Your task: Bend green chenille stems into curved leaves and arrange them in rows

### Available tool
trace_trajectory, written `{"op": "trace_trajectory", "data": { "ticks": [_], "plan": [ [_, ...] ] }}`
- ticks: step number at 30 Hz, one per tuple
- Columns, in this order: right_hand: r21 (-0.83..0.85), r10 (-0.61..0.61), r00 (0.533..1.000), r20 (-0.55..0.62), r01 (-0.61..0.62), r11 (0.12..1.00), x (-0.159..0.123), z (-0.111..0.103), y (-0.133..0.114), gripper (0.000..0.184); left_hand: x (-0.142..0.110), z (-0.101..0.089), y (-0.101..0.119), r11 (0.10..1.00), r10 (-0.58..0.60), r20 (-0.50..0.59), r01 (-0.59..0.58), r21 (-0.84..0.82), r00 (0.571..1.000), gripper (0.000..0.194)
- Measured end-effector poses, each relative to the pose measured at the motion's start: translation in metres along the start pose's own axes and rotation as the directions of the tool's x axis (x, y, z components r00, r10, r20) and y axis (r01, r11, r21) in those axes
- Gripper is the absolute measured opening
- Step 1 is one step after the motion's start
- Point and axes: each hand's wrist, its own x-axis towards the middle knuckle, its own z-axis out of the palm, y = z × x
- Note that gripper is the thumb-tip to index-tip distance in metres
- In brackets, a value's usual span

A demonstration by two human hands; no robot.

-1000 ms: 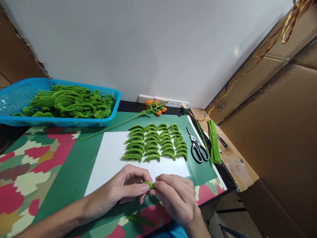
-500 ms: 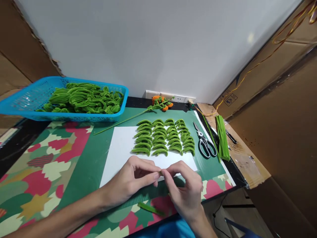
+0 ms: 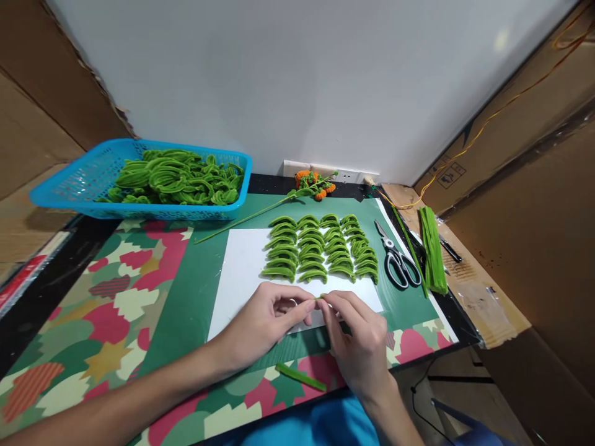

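Observation:
My left hand (image 3: 266,317) is closed, thumb and forefinger pinching one end of a short green pipe-cleaner piece (image 3: 320,297). The other end is between the fingertips of my right hand (image 3: 360,334), also closed. Most of the piece is hidden by the fingers. Both hands hover over the front edge of a white sheet (image 3: 237,272). Just beyond them, curved green pipe-cleaner leaves (image 3: 310,249) lie on the sheet in several columns. A straight green strip (image 3: 301,376) rests on the patterned paper between my forearms.
At the back left, a blue basket (image 3: 195,214) holds many green fuzzy pieces. An orange-flowered stem (image 3: 304,186) lies by the wall sockets. To the right are scissors (image 3: 398,263), a bundle of green pipe cleaners (image 3: 432,251) and a dark-handled tool (image 3: 450,249). Cardboard walls (image 3: 525,217) flank the table.
The view has shifted, so everything sits further right in it. My hands have moved slightly away from me over the sheet, still pinching the piece, and more green shows between the fingertips.

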Motion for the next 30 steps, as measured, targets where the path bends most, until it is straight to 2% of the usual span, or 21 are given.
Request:
{"op": "trace_trajectory", "data": {
  "ticks": [5, 9, 14, 17, 21, 24, 30],
  "plan": [
    [-0.2, -0.101, 0.992, 0.072, 0.114, 0.973, -0.002, 0.0, -0.003, 0.015, 0.001, 0.0, 0.001, 0.999, -0.041, 0.002, 0.041, -0.033, 0.999, 0.038],
    [-0.308, -0.071, 0.983, 0.169, 0.121, 0.944, 0.0, -0.005, -0.009, 0.015, 0.0, 0.003, 0.002, 0.999, -0.03, 0.008, 0.03, 0.011, 1.0, 0.034],
    [-0.34, -0.02, 0.951, 0.31, 0.13, 0.931, 0.004, -0.011, -0.01, 0.019, -0.004, 0.006, -0.002, 0.984, 0.072, -0.015, -0.069, 0.165, 0.997, 0.029],
    [-0.316, -0.033, 0.932, 0.362, 0.156, 0.936, 0.005, -0.014, -0.004, 0.02, -0.007, 0.006, -0.003, 0.971, 0.103, -0.014, -0.097, 0.22, 0.995, 0.028],
    [-0.216, -0.073, 0.931, 0.359, 0.159, 0.963, 0.005, -0.017, 0.005, 0.018, -0.006, 0.006, 0.002, 0.99, 0.026, 0.016, -0.028, 0.141, 1.0, 0.028],
    [-0.145, -0.075, 0.947, 0.312, 0.126, 0.982, 0.006, -0.019, 0.006, 0.015, -0.004, 0.006, 0.004, 0.998, -0.048, -0.018, 0.048, 0.034, 0.999, 0.028],
    [-0.171, -0.121, 0.956, 0.269, 0.171, 0.97, 0.009, -0.018, 0.002, 0.012, -0.001, 0.003, 0.001, 0.996, -0.081, -0.006, 0.081, -0.025, 0.997, 0.029]
  ]
}}
